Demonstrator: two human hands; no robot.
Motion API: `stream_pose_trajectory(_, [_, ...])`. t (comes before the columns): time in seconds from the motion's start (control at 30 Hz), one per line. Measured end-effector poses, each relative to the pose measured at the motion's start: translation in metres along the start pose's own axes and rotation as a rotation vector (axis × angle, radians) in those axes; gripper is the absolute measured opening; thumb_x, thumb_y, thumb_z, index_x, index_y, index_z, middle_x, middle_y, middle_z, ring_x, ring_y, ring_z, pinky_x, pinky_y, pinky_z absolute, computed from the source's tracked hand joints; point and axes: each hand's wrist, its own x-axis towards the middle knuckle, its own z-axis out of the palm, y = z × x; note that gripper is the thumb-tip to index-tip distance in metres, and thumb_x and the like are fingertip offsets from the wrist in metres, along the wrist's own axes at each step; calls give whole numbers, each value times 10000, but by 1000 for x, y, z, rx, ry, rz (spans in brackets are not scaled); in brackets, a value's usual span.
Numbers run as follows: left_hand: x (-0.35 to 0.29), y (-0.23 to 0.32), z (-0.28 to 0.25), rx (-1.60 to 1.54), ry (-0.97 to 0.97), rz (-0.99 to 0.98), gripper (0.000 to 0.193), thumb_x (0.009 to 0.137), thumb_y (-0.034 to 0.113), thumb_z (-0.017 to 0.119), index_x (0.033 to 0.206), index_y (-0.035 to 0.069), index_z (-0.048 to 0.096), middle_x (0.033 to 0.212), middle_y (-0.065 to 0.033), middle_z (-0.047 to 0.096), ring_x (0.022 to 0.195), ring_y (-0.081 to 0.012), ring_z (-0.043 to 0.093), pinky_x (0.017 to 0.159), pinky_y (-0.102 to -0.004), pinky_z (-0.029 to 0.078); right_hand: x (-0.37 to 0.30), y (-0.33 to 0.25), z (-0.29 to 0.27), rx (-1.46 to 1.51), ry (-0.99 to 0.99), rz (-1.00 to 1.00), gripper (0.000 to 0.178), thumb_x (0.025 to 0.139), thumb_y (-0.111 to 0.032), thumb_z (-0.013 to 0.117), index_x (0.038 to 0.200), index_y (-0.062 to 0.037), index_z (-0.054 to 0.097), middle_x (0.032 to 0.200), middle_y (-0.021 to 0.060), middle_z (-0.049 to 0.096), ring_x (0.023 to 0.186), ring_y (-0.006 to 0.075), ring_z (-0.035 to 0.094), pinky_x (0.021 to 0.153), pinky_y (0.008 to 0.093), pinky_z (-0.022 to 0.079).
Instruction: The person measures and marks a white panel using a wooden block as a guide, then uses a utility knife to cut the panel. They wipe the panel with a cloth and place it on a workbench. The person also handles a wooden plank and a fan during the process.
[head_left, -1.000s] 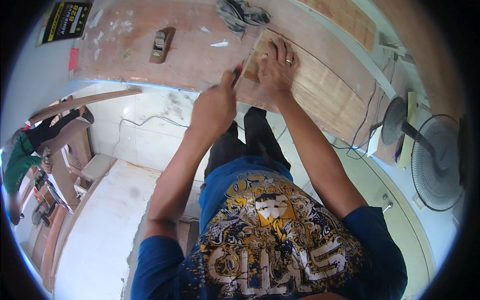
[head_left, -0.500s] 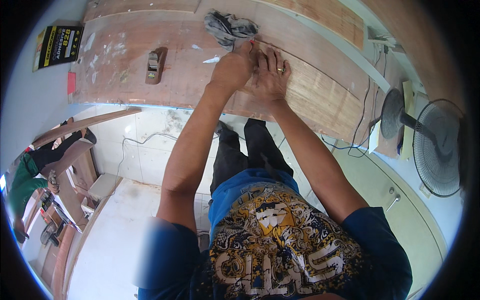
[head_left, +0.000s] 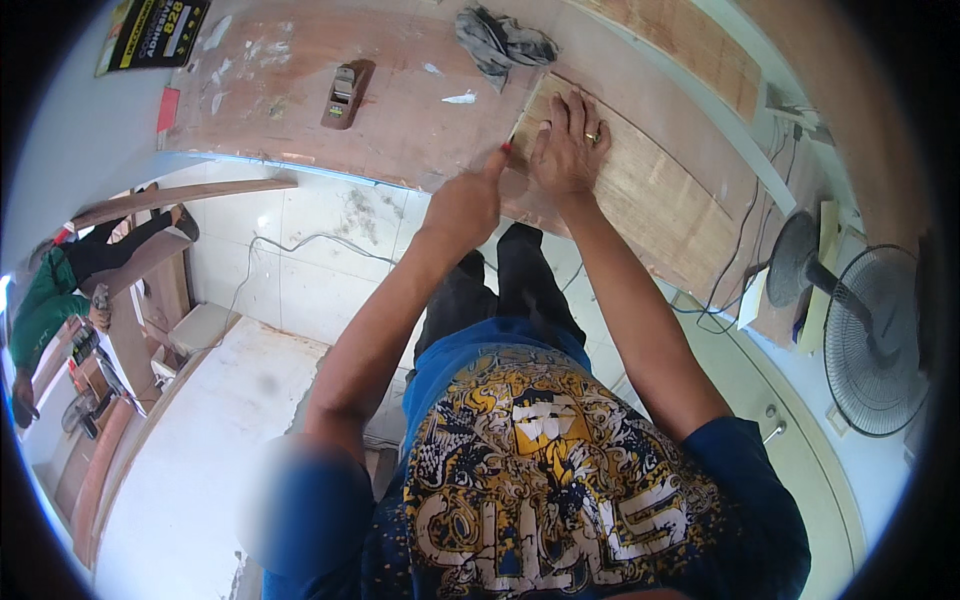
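A thin wooden sheet (head_left: 655, 190) lies on the workbench, its left end running between my hands. My right hand (head_left: 572, 150) presses flat on that sheet near its left end, fingers spread, a ring on one finger. Closed around a slim tool with a red part (head_left: 507, 146), my left hand (head_left: 465, 207) is at the near portion of the sheet's left end. Most of the tool is hidden in my fist, so its exact kind is unclear. Beyond the far left corner of the sheet sits a crumpled grey rag (head_left: 500, 45).
A small hand plane (head_left: 342, 100) stands on the workbench (head_left: 400, 130) to the left. At right are a fan (head_left: 875, 340) and hanging cables (head_left: 740, 225). Another person (head_left: 55, 290) in green works far left, beside wooden boards. A packet (head_left: 155, 35) is at the upper left.
My left hand has drawn toward me along the sheet's left end with the red-parted tool, away from my right hand. My right hand remains flat on the sheet. The view has shifted slightly.
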Motion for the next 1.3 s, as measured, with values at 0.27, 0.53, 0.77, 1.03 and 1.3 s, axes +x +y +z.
stream_pose_trajectory(0.27, [-70,-3,0,66,-14,-138,338,997,154,515,1316,72,440,826,-270,698,791,-465,703,686,-595,542,-7,0,4,-17,-67,6,529,949,-253,555,1455,-107,506,1595,123,387,1507,348,282,1172,577,197])
stream_pose_trajectory(0.53, [62,15,-20,-65,244,-54,335,975,233,600,1248,90,467,994,-284,711,922,-486,690,798,-576,534,-7,2,3,-51,-83,6,644,848,-278,650,1452,-105,508,1569,127,392,1498,346,279,1147,578,219])
stream_pose_trajectory(0.77, [83,28,-25,-133,175,52,386,950,278,648,1231,69,485,1048,-287,713,985,-485,689,860,-564,535,-5,3,-2,-30,-122,27,604,908,-277,591,1481,-106,499,1606,137,368,1507,335,279,1178,571,183])
stream_pose_trajectory(1.03, [121,21,-20,-25,216,219,480,921,233,675,1269,15,427,943,-324,702,916,-518,686,777,-583,546,-5,4,1,-115,-201,31,697,859,-354,656,1489,-108,488,1612,126,347,1523,336,234,1190,578,157])
stream_pose_trajectory(1.3, [81,41,-31,-11,-33,-71,395,945,183,605,1272,26,449,1096,-295,703,1066,-478,679,900,-543,547,2,-2,-4,-7,-110,49,612,889,-328,617,1459,-125,523,1609,112,347,1514,340,245,1184,581,166])
